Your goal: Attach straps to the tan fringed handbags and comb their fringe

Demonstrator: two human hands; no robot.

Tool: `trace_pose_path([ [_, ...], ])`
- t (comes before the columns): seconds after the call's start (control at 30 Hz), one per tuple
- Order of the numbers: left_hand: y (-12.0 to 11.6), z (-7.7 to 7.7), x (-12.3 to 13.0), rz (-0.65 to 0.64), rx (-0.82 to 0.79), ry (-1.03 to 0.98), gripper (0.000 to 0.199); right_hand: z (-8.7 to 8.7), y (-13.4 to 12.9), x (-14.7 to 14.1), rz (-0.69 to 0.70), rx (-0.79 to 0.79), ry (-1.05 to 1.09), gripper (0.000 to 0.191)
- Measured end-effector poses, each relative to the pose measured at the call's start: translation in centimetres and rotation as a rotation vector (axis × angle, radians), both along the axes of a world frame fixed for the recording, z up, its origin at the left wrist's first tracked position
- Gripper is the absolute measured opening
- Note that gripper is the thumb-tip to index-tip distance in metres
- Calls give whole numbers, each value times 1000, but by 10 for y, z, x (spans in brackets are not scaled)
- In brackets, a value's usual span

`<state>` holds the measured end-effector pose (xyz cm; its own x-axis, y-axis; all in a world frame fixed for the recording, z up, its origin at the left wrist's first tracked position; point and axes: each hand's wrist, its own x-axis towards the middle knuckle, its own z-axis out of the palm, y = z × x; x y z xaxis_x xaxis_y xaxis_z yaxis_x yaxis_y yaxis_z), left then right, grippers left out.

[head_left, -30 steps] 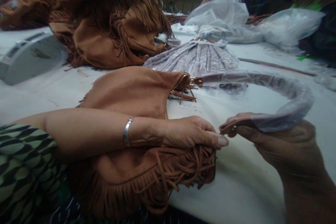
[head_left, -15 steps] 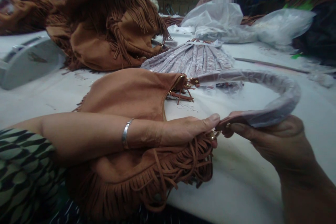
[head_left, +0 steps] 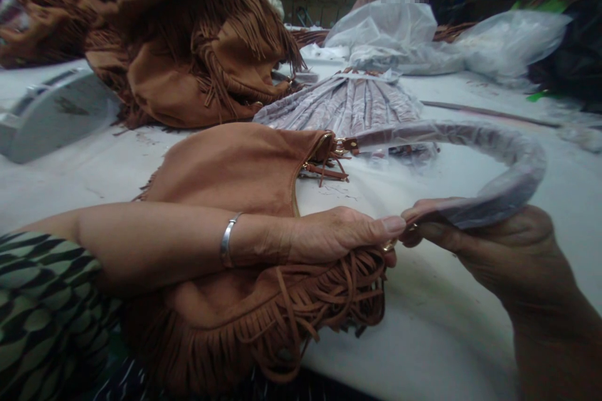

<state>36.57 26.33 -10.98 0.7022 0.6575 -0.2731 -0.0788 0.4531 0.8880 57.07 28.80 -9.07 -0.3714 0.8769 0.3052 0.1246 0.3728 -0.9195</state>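
A brown fringed handbag (head_left: 235, 163) lies in front of me, its zipped opening facing right. Its curved handle (head_left: 508, 144), wrapped in clear plastic, joins the bag's far end by a gold ring. My left hand (head_left: 333, 235), a silver bangle on its wrist, reaches across the bag and pinches the near end of the handle, by gold hardware (head_left: 389, 245). Wrapped round that same handle end is my right hand (head_left: 498, 250), thumb on top near a gold stud. The fingertips of both hands almost meet. Whether the near end is fastened is hidden by my fingers.
A heap of fringed brown bags (head_left: 188, 62) rises at the back left, beside a grey curved piece (head_left: 61, 113). Beyond my handbag lies a bundle of plastic-wrapped handles (head_left: 348, 100). Clear plastic bags (head_left: 390, 31) sit farther back, with two people behind the table.
My left thumb has slid slightly right over the handle's end, covering more of the leather and hardware. My right hand and the handle have shifted a little to the right.
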Motion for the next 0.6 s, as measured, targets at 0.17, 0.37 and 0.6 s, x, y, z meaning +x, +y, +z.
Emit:
trace_pose_path([
  [0.17, -4, 4, 1, -76, 84, -20, 26, 6, -7, -7, -53, -137, 31, 13],
  [0.37, -6, 7, 5, 47, 470, 171, 22, -2, 1, -8, 50, -210, -8, 5],
  [0.6, 1, 2, 2, 25, 474, 257, 17, -5, -2, -15, 76, -299, -2, 9],
])
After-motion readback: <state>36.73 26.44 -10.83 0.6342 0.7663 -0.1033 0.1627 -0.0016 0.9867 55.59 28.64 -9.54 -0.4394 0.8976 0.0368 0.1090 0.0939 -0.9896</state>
